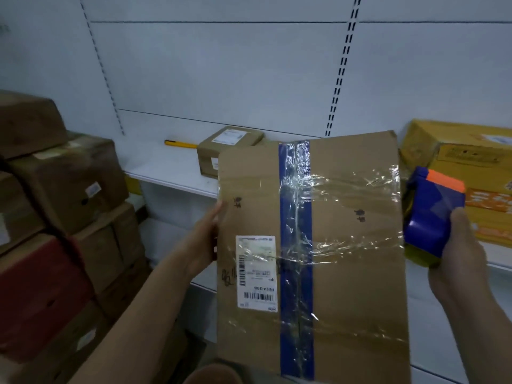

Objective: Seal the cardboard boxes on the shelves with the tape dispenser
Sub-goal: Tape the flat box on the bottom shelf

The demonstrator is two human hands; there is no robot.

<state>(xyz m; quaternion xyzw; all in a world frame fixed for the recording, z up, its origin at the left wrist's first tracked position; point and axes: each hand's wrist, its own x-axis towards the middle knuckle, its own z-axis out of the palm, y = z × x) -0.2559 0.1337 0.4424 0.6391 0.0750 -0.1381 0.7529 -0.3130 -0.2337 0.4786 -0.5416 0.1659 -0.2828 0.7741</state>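
Left hand [203, 239]: pressed against the left edge of a large flat brown cardboard box [346, 273], thumb on the near side; the fingers pass behind the box and are hidden, so the grip is judged a hold on that edge.

Right hand [460, 253]: curled round a blue plastic tape dispenser with an orange top [433, 212], gripping it from below, just beside the box's right edge.

The box is held up in front of the person, its broad face toward the camera. A blue tape strip [296, 245] runs down the middle of that face, crossed by wrinkled bands of clear tape [354, 187]. A white shipping label with barcodes [256, 273] sits left of the blue strip.

Behind the box, a white metal shelf [166, 167] carries a small brown cardboard parcel [224, 145], partly covered by the box's upper left corner, and a yellow pen-like object [180, 144] left of the parcel. Right of the box, yellow printed cartons [471, 151] stand behind the dispenser. Left of the box, stacked brown cartons [69, 173] rise above a red carton [41, 295].
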